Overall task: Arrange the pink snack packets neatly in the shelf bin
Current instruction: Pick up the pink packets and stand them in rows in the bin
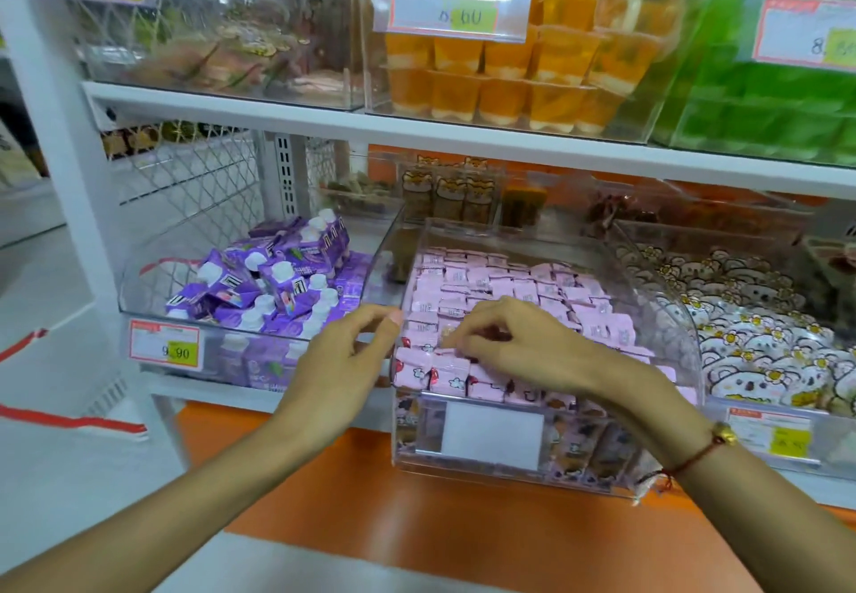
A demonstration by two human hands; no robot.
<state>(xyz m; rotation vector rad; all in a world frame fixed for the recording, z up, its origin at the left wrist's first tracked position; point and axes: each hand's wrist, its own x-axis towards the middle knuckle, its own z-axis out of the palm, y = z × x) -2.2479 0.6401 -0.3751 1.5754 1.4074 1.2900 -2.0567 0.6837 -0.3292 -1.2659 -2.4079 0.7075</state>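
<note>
A clear plastic shelf bin (667,314) sits pulled forward on the lower shelf, filled with rows of small pink snack packets (491,284). My left hand (345,354) grips the bin's left wall near its front corner, thumb and fingers closed on the rim. My right hand (519,342) reaches into the bin from the right, fingers curled down among the front rows of packets; whether it pinches one packet I cannot tell. The packets under my right palm are hidden. A red string bracelet circles my right wrist.
A bin of purple packets (273,286) stands to the left, a bin of white bear-print packets (759,333) to the right. Orange jelly cups (509,78) fill the shelf above. An orange ledge (417,518) runs below the bins. Price tags hang on the bin fronts.
</note>
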